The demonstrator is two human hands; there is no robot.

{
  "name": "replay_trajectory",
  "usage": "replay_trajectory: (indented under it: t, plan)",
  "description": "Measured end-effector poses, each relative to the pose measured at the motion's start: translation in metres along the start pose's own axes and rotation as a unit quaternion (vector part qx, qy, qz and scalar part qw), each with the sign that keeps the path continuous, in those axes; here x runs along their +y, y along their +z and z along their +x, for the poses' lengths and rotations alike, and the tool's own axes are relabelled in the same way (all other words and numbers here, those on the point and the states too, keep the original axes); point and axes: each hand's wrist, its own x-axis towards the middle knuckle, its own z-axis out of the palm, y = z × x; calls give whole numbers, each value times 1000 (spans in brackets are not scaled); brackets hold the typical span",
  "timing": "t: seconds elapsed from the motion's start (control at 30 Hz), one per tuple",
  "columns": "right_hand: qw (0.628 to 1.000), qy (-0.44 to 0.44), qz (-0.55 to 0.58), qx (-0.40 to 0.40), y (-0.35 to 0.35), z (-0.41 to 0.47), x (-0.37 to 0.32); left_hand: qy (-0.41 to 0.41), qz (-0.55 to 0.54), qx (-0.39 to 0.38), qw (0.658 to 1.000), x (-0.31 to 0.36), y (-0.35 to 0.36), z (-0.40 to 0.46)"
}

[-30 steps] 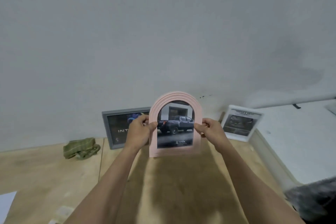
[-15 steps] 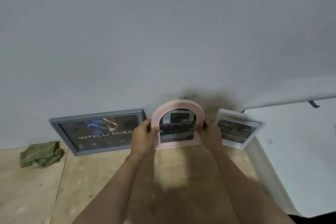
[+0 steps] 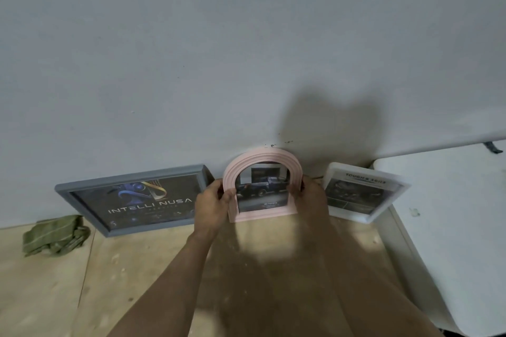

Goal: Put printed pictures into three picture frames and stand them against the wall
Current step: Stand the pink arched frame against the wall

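A pink arched frame (image 3: 262, 161) with a dark pickup-truck picture stands on the wooden floor, its top leaning on the grey wall (image 3: 246, 49). My left hand (image 3: 212, 204) grips its left edge and my right hand (image 3: 310, 195) grips its right edge. To its left a wide grey frame (image 3: 131, 178) with an "INTELLI NUSA" print leans on the wall. On its right a white frame (image 3: 367, 190) with a "TOUGH & AGILE" print leans there too, tilted.
A crumpled green cloth (image 3: 56, 235) lies on the wooden floor (image 3: 68, 295) at the left by the wall. A white table top (image 3: 460, 221) fills the right side, its edge close to the white frame.
Both hands carried the pink frame forward and down from mid-air to the floor at the wall, between the grey and white frames. The view moved closer to the wall.
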Motion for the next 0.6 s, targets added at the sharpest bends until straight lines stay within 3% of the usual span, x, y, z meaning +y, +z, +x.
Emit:
replay_trajectory:
  t: [0.23,0.43,0.6]
  plan:
    - [1000,14,14,-10,3,0,0,-16,12,2,1000,3,2,-2]
    - [994,12,107,-13,-2,-52,-5,-37,74,37,996,16,3,-31]
    - [996,27,82,2,-21,-98,1,18,89,31,995,29,-8,-70]
